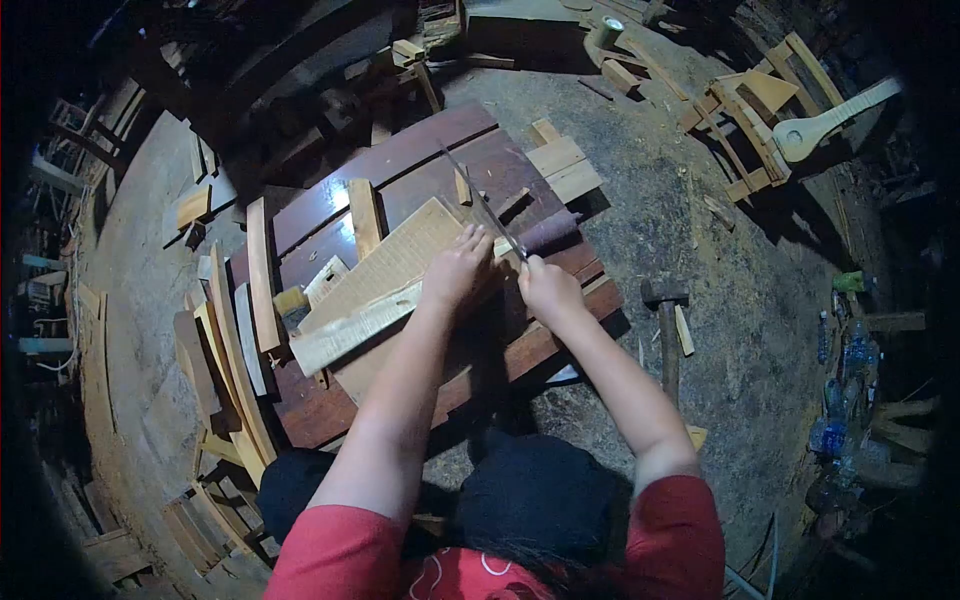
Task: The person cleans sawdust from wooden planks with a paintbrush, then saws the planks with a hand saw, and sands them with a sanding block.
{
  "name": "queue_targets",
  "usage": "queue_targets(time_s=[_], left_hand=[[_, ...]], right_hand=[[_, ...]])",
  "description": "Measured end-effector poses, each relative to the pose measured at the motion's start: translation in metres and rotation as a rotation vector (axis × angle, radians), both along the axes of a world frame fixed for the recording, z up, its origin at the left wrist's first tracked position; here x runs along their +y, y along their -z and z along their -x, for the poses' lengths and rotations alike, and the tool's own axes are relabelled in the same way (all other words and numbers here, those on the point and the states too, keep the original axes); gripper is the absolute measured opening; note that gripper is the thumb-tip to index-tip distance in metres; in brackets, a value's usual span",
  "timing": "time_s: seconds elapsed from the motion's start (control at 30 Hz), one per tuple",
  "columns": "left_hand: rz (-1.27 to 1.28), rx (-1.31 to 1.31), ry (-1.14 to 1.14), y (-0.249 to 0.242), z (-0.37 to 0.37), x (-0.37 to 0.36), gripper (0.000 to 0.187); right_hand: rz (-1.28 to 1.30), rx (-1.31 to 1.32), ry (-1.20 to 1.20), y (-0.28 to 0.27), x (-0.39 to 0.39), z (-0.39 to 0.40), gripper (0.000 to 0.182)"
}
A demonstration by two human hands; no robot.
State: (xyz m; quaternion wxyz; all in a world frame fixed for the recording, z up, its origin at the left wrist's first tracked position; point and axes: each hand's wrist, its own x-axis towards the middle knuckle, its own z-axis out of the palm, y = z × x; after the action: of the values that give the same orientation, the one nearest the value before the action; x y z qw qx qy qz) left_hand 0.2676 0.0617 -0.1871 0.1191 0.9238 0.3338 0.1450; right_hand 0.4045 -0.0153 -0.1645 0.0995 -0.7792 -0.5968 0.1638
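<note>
My right hand (550, 290) is closed around the handle end of a handsaw (484, 205), whose thin blade points away to the upper left. The blade stands edge-on by the end of a pale wooden board (365, 315) with a rough bark-like edge. Close to the blade, my left hand (460, 265) holds that board down, fingers over its top and thumb side in shadow. The board lies slanting across a low reddish-brown wooden table (440, 160). Where the blade meets the wood is partly hidden by my hands.
Long wooden strips (262, 275) lean at the table's left side. A short wood block (365, 217) lies on the tabletop. A hammer (668, 330) rests on the floor at right. A pale lute-shaped wooden piece (835, 120) lies on a wooden frame, far right.
</note>
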Motion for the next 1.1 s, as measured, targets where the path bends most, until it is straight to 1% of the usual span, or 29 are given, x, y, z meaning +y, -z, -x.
queue_targets(time_s=[0.07,0.2,0.27,0.33,0.4,0.43,0.47,0.5,0.57,0.63,0.7,0.73,0.83,0.9,0.97,1.0,1.07,1.1], left_hand=[[0.079,-0.193,-0.138,0.011,-0.004,0.003,0.029],[0.103,-0.225,-0.147,0.009,-0.004,0.004,0.028],[0.073,-0.237,-0.160,0.013,-0.005,0.005,0.027],[0.084,-0.207,-0.172,0.006,-0.004,0.003,0.027],[0.093,-0.182,-0.189,-0.001,-0.003,0.003,0.027],[0.162,-0.092,-0.187,-0.004,-0.003,0.002,0.032],[0.232,0.001,-0.182,-0.005,-0.003,0.002,0.037],[0.232,0.001,-0.185,-0.001,-0.002,0.002,0.037],[0.102,-0.169,-0.165,0.012,-0.002,0.004,0.026],[0.092,-0.169,-0.163,0.009,-0.002,0.003,0.026],[0.084,-0.162,-0.155,0.009,-0.002,0.002,0.026],[0.106,-0.161,-0.156,0.009,-0.001,0.003,0.027],[0.103,-0.157,-0.148,0.006,-0.002,0.002,0.028],[0.079,-0.154,-0.140,0.007,-0.003,0.001,0.028],[0.123,-0.059,-0.135,0.012,-0.002,0.006,0.030],[0.120,-0.055,-0.133,0.009,-0.002,0.007,0.030],[0.209,-0.083,-0.150,0.006,-0.003,0.006,0.030],[0.210,-0.085,-0.147,0.007,-0.004,0.006,0.030]], right_hand=[[-0.018,-0.002,0.026,0.002,0.010,0.003,0.022],[-0.047,0.007,0.006,0.005,0.015,0.002,0.022],[-0.047,0.006,0.002,0.008,0.012,0.001,0.022],[-0.065,0.003,0.022,0.012,0.007,0.002,0.022],[-0.067,-0.010,0.032,0.014,-0.007,0.001,0.022],[-0.063,-0.020,0.045,0.015,-0.018,-0.001,0.022],[-0.112,-0.024,0.028,0.018,-0.030,-0.005,0.020],[-0.097,-0.042,0.014,0.016,-0.043,-0.007,0.019],[-0.085,-0.048,-0.001,0.010,-0.072,-0.011,0.017],[-0.088,-0.036,-0.006,0.005,-0.093,-0.013,0.017],[-0.005,-0.078,-0.011,-0.003,-0.104,-0.011,0.017],[0.035,-0.053,0.005,-0.006,-0.101,-0.010,0.018],[0.007,-0.039,0.032,-0.002,-0.065,-0.006,0.019],[-0.050,0.020,0.013,0.002,-0.019,-0.002,0.021],[-0.025,0.041,0.016,0.000,0.020,0.003,0.022],[-0.028,0.045,0.018,0.002,0.024,0.005,0.022],[-0.104,0.042,0.008,0.009,0.023,0.005,0.023],[-0.054,0.054,0.045,0.012,0.005,0.001,0.022]])
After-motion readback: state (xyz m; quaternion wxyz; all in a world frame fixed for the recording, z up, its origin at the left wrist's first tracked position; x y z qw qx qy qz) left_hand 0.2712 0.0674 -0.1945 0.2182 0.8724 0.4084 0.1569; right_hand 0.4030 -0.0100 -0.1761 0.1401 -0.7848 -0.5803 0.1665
